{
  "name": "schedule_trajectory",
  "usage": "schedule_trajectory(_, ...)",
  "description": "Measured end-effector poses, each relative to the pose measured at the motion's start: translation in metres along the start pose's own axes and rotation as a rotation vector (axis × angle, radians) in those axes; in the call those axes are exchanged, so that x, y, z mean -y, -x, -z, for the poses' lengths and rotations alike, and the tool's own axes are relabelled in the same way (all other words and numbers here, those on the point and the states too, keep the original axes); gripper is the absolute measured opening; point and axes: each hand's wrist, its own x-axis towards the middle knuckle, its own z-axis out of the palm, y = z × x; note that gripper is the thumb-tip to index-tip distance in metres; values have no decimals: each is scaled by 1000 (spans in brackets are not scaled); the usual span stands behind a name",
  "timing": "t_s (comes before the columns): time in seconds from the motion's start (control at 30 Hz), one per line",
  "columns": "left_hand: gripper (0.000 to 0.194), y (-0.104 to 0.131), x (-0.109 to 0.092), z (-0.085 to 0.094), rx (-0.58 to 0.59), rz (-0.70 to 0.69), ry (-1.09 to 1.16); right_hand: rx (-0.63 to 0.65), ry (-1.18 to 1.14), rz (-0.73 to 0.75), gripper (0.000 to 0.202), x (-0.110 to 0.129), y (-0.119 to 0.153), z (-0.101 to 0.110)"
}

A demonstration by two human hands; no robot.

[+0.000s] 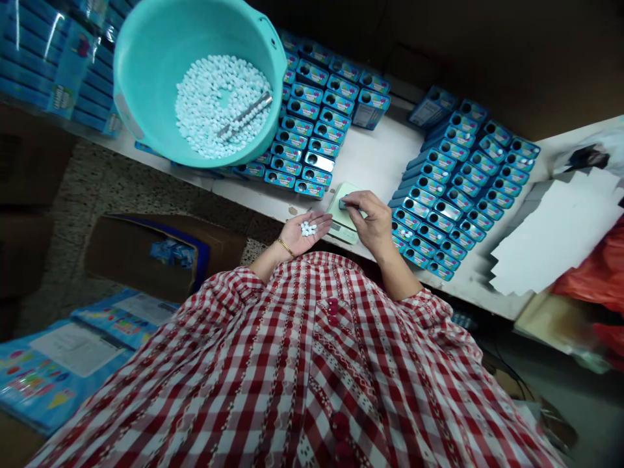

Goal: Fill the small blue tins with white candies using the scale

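My left hand [305,235] is palm up with its fingers stretched out, and a small heap of white candies [309,228] rests on the palm. Just right of it, my right hand [368,214] is over a pale green scale [344,233], its fingers pinched on a small blue box [343,202] that is mostly hidden by them. A teal tub [146,71] at the upper left holds many white candies and a metal scoop [248,117].
Rows of blue boxes [305,109] stand beside the tub, and more blue boxes [440,160] stand to the right on the white table [366,158]. White card sheets [560,234] lie at the far right. An open carton [141,260] is at lower left.
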Motion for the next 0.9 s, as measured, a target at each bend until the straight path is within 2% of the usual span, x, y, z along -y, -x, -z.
schedule_trajectory(0.23, 34, -5, -2, 3, -7, -11, 12, -21, 65, -120, 17, -47, -2, 0)
schedule_trajectory(0.37, 33, -4, -5, 7, -33, -29, 25, -40, 163, -95, 21, -68, 2, 10)
schedule_trajectory(0.5, 30, -1, -14, 17, -83, -83, 52, 142, 276, -33, 48, -81, 5, 21)
schedule_trajectory(0.6, 30, 2, -23, 28, -135, -118, 76, 278, 327, -51, 62, -87, 8, 19)
schedule_trajectory(0.7, 32, 5, -31, 38, -183, -143, 102, 348, 341, -62, 48, -89, 9, 12)
schedule_trajectory(0.77, 32, 6, -35, 42, -198, -159, 121, 348, 342, -55, 37, -91, 3, 10)
schedule_trajectory(0.83, 31, 8, -38, 44, -217, -175, 144, 290, 342, -42, 31, -98, -13, 11)
schedule_trajectory(0.9, 30, 9, -40, 43, -250, -190, 172, 178, 358, -40, 31, -109, -41, 12)
